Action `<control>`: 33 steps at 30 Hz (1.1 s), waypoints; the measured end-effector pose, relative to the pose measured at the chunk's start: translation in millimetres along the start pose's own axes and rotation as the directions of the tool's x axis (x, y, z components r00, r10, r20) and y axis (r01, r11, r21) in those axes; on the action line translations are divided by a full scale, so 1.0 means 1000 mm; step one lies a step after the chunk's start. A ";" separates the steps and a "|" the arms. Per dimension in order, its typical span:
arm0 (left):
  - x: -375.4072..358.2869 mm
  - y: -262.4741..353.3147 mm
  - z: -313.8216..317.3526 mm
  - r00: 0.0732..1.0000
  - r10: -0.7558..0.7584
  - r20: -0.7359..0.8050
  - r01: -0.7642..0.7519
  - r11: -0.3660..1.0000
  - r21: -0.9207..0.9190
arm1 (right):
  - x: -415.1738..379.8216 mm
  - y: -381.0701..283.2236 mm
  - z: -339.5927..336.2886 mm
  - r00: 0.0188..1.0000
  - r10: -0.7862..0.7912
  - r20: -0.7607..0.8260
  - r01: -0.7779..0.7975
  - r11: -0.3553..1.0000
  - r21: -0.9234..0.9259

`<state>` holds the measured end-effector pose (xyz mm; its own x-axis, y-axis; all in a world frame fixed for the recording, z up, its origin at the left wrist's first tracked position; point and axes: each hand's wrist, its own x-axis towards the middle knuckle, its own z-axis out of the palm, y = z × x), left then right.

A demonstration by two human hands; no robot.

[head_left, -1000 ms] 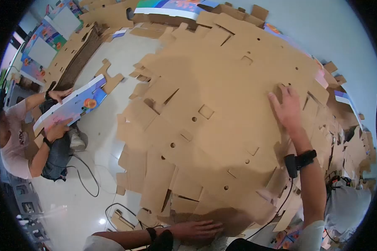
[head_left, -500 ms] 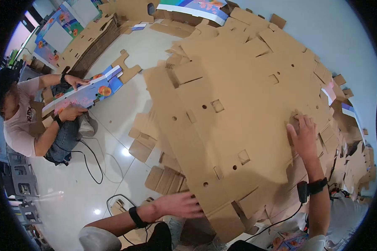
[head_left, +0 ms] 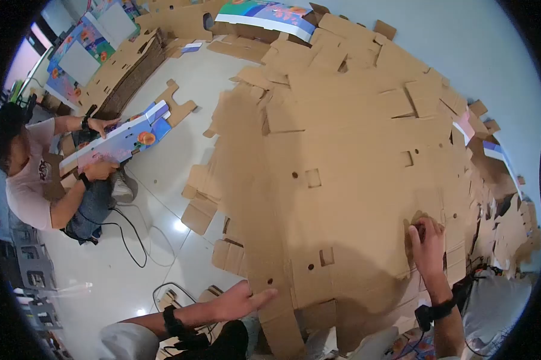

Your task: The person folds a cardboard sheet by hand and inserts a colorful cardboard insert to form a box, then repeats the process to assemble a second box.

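Note:
A large brown cardboard sheet with small round holes and square cut-outs lies across the pile in front of me. At its near left edge is my left hand, closed, with the thumb laid on top and the other fingers curled out of sight at the edge. Farther right, my right hand bends its fingers into a dark opening in the sheet, gripping it there. A shadow covers part of the sheet's left side and near end.
To the left, a seated person holds a printed cardboard piece in both hands. Stacked cardboard stands at the back left. Black cables trail over the tiled floor. Loose cardboard scraps border the pile near the wall.
The sheet has turned and slid toward me. My right hand has come nearer with it. My left hand has gone from spread fingers to a thumb-on-top hold at the edge.

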<state>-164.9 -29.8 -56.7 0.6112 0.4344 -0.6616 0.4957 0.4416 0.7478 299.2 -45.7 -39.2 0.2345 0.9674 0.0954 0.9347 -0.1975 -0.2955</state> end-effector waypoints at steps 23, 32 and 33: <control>0.098 0.107 -0.151 0.631 0.447 -0.634 -0.183 0.880 0.438 | -0.004 0.034 -0.018 1.000 0.020 0.016 -0.025 0.847 0.531; 0.078 0.032 -0.075 0.589 0.725 -0.357 0.012 0.434 0.901 | -0.105 0.064 -0.023 0.993 -0.115 0.011 0.115 0.987 -0.116; 0.075 0.034 -0.072 0.612 0.728 -0.308 0.000 0.390 0.921 | -0.106 0.061 -0.024 0.990 -0.142 0.019 0.143 0.983 -0.111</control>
<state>-146.8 74.8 -84.8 0.5449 0.8295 0.1226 0.7614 -0.5508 0.3419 338.4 -163.8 -44.2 0.0946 0.9885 0.1184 0.9824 -0.0734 -0.1716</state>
